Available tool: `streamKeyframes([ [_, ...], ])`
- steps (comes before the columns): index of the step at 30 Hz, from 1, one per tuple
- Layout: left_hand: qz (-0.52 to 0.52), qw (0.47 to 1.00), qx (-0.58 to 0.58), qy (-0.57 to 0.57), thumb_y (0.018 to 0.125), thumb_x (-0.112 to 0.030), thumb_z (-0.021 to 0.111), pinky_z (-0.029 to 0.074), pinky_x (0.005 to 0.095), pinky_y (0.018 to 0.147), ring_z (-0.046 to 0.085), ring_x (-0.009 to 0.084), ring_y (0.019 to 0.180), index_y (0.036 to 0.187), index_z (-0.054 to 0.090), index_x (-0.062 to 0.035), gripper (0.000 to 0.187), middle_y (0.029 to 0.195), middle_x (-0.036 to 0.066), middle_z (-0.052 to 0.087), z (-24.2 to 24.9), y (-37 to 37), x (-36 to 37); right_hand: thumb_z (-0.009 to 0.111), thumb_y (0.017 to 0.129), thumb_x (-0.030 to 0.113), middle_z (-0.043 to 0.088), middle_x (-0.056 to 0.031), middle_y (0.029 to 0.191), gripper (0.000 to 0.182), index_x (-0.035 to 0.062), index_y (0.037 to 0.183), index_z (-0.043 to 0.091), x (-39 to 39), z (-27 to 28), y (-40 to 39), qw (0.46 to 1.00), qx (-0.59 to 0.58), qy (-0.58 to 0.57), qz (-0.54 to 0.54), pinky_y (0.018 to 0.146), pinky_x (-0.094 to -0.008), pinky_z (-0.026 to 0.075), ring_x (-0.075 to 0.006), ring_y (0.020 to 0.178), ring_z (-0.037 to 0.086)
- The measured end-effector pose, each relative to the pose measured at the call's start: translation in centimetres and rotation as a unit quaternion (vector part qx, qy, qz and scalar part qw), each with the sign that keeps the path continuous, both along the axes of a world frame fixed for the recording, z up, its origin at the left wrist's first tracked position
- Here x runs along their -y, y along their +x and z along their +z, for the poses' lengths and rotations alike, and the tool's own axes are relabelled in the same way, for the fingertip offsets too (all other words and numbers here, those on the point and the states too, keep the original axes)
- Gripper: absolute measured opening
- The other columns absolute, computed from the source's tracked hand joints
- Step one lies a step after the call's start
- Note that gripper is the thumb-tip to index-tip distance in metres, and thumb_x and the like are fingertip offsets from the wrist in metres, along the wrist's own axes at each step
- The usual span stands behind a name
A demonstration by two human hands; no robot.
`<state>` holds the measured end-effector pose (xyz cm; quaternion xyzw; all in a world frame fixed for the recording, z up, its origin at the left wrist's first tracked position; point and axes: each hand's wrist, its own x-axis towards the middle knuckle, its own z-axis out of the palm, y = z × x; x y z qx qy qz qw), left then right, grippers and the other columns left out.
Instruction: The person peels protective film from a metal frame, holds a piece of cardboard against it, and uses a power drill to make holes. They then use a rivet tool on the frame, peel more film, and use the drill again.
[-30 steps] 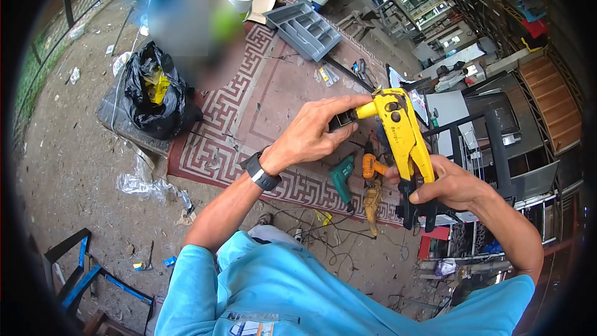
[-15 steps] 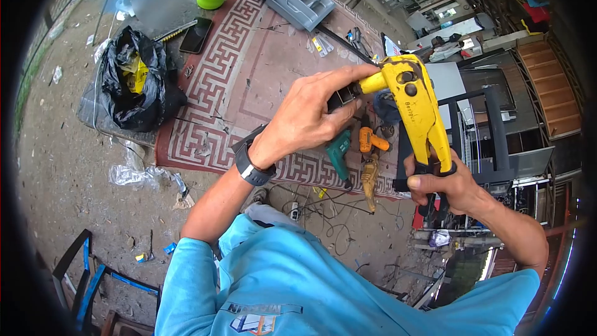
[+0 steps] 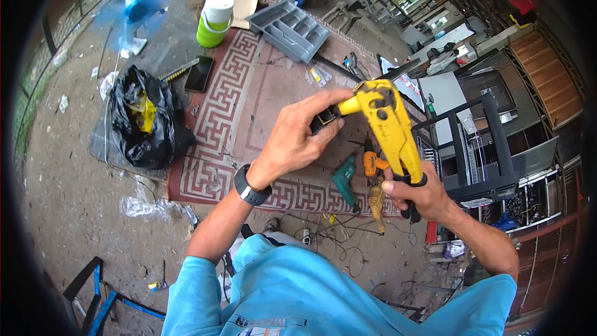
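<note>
A yellow hand riveter (image 3: 392,127) is held up over the patterned mat, its handles close together. My right hand (image 3: 426,193) is closed round the black grips. With bent fingers, my left hand (image 3: 289,140) holds a small black square-section piece (image 3: 322,121) against the riveter's nose; the contact point is partly hidden by the fingers. Below the riveter lie a green drill (image 3: 344,180), an orange drill (image 3: 372,163) and a worn yellow-tan power tool (image 3: 377,204).
On the mat (image 3: 249,130) stands a grey compartment tray (image 3: 292,28). A green jug (image 3: 214,22), a phone (image 3: 199,74) and a black plastic bag (image 3: 146,127) are at the left. Dark frames (image 3: 494,130) stand at the right. Cables (image 3: 348,255) cross the ground below.
The riveter's handles have come closer together as my right hand squeezed. Both hands and the riveter have shifted slightly left, and the camera view has tilted up.
</note>
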<state>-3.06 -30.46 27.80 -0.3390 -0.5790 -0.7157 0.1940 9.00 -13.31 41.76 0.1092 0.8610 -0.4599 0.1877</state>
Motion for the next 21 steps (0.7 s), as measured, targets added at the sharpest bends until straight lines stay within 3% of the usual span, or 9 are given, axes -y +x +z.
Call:
streamKeyframes([
  [2,-0.026,1.0,0.013,0.006,0.077,-0.006,0.067,0.047,0.0319,0.085,0.063,0.0218,0.096,0.119,0.054,-0.0046,0.044,0.102,0.012,0.066,0.3,0.4,0.2,0.069,0.077,0.013,0.053,-0.0056,0.063,0.021,0.0012,0.087,0.055,-1.5,-2.0,0.1,0.963,-0.195,0.154,0.101,0.045,-0.0263,0.037,-0.0153,0.046,0.048],
  [4,-0.084,0.993,0.085,0.024,0.078,-0.004,0.066,0.046,0.0339,0.088,0.062,0.0231,0.101,0.124,0.049,-0.004,0.049,0.108,0.011,0.066,1.0,0.8,0.7,0.068,0.067,0.009,0.057,-0.0104,0.071,0.027,0.0003,0.09,0.056,-3.0,-1.9,-0.3,0.731,-0.443,0.433,0.286,0.052,-0.0324,0.043,-0.0283,0.056,0.055],
  [7,-0.051,0.997,0.059,-0.026,0.079,-0.004,0.064,0.047,0.0322,0.087,0.061,0.0214,0.103,0.122,0.05,-0.0036,0.046,0.111,0.011,0.064,0.9,0.3,0.8,0.069,0.067,0.01,0.057,-0.0096,0.072,0.031,0.0006,0.093,0.056,-3.7,-5.5,1.9,0.776,-0.456,0.37,0.228,0.058,-0.0334,0.045,-0.0277,0.06,0.057],
  [9,0.005,1.0,0.021,-0.022,0.078,-0.004,0.068,0.047,0.0286,0.081,0.062,0.0188,0.098,0.1,0.06,-0.0017,0.023,0.113,0.012,0.063,0.1,-0.3,0.6,0.068,0.069,0.007,0.058,-0.0116,0.073,0.029,-0.0008,0.094,0.056,-6.7,-12.6,6.0,0.86,-0.443,0.249,0.042,0.06,-0.0355,0.047,-0.03,0.062,0.058],
  [11,0.016,0.998,0.033,-0.041,0.077,-0.004,0.069,0.047,0.0271,0.078,0.062,0.0171,0.093,0.092,0.059,-0.0014,0.019,0.112,0.012,0.064,0.1,-0.2,0.8,0.066,0.071,0.004,0.059,-0.0147,0.084,0.034,-0.0028,0.102,0.054,-4.1,-15.2,9.0,0.928,-0.317,0.115,-0.159,0.067,-0.0388,0.047,-0.0326,0.073,0.058],
  [14,0.043,0.996,0.007,-0.084,0.075,-0.001,0.071,0.047,0.0269,0.077,0.062,0.0155,0.092,0.089,0.059,0.0001,0.018,0.11,0.013,0.065,0.3,0.1,1.0,0.065,0.077,0.008,0.057,-0.0189,0.112,0.049,-0.0007,0.122,0.049,-8.7,-24.6,16.3,0.936,-0.199,0.263,-0.121,0.096,-0.0373,0.04,-0.0333,0.111,0.053],
  [15,0.048,0.994,-0.033,-0.091,0.075,0.0,0.07,0.048,0.0276,0.079,0.062,0.0162,0.093,0.09,0.059,0.0011,0.018,0.112,0.013,0.064,0.4,0.0,1.0,0.066,0.075,0.008,0.063,-0.0174,0.098,0.042,-0.0015,0.113,0.055,-10.6,-28.3,19.9,0.902,-0.116,0.408,-0.084,0.085,-0.035,0.048,-0.0323,0.095,0.062],
  [17,0.045,0.995,0.0,-0.093,0.074,-0.001,0.07,0.048,0.0265,0.074,0.064,0.0157,0.088,0.089,0.061,0.0008,0.018,0.111,0.009,0.065,0.7,0.5,0.9,0.072,0.074,0.011,0.064,-0.0126,0.073,0.03,-0.0026,0.097,0.061,-12.7,-28.3,22.4,0.911,0.341,0.175,-0.151,0.057,-0.0335,0.051,-0.025,0.062,0.064],
  [21,0.065,0.992,-0.005,-0.11,0.079,0.0,0.068,0.044,0.0288,0.088,0.059,0.0204,0.103,0.09,0.054,0.0024,0.018,0.116,0.018,0.061,0.4,0.8,0.6,0.074,0.077,0.032,0.053,-0.0038,0.055,0.032,0.0023,0.071,0.062,-17.2,-37.2,35.9,0.854,0.398,-0.032,-0.332,0.033,-0.03,0.031,-0.0116,0.037,0.042],
])
